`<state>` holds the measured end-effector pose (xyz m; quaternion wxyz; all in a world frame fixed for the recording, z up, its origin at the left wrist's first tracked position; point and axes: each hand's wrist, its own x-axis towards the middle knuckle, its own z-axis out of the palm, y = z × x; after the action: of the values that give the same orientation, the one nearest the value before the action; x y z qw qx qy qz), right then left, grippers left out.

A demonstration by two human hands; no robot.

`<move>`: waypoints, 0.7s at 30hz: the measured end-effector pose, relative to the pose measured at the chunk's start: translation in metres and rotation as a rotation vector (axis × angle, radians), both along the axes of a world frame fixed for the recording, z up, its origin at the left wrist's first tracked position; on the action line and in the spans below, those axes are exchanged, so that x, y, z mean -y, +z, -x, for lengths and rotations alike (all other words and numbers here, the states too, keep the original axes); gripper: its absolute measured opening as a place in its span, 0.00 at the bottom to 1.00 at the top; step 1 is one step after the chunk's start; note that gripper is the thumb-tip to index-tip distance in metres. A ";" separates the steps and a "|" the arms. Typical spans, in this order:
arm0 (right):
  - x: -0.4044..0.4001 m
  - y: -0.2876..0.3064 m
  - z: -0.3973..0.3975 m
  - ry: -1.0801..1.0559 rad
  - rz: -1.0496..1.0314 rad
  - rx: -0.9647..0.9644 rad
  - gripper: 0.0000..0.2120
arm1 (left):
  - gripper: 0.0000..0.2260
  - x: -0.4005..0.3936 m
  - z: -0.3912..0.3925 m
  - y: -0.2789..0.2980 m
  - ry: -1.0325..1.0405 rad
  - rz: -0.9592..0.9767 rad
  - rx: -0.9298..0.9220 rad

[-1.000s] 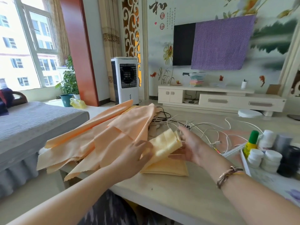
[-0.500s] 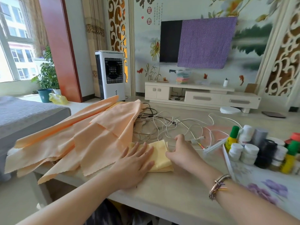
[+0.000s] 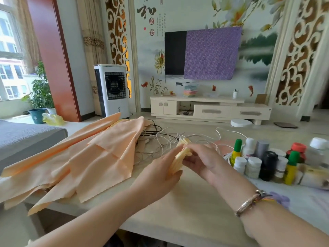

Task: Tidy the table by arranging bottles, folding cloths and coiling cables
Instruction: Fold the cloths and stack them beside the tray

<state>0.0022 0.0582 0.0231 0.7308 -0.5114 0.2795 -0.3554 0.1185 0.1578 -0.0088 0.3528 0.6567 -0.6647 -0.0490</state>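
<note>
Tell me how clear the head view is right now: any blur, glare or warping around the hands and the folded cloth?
Head view: both hands, left hand and right hand, and the folded yellow cloth they hold are slightly motion-smeared; the window at far left is blown out; wide-angle bending curves the table edge and frame borders; the bottles at right are soft.

Bright daylight through a window (image 3: pixel 9 56) far left, beside a red pillar (image 3: pixel 53 56) and potted plant (image 3: pixel 41 93). Far wall painted with flowers and hills; television (image 3: pixel 175 52) half draped in purple cloth (image 3: pixel 211 54), above a cream cabinet (image 3: pixel 210 110). White air cooler (image 3: pixel 112 90) left of it.
</note>
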 end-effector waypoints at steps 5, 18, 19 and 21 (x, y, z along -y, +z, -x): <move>0.011 0.031 0.080 -0.200 0.225 -0.032 0.09 | 0.22 0.029 0.075 0.030 -0.134 0.224 -0.420; 0.038 0.010 0.353 -0.743 0.120 -0.620 0.21 | 0.11 0.121 0.297 0.024 -0.490 -0.469 -1.180; 0.043 0.004 0.365 -0.776 0.129 -0.700 0.22 | 0.10 0.128 0.308 0.019 -0.433 -0.481 -1.139; 0.057 -0.008 0.382 -0.777 0.143 -0.821 0.24 | 0.08 0.139 0.322 0.013 -0.321 -0.497 -1.096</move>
<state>-0.3797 0.0008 0.0147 0.3413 -0.5157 0.6834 -0.3880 -0.2039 0.0191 0.0045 0.4673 0.4906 -0.4461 -0.5847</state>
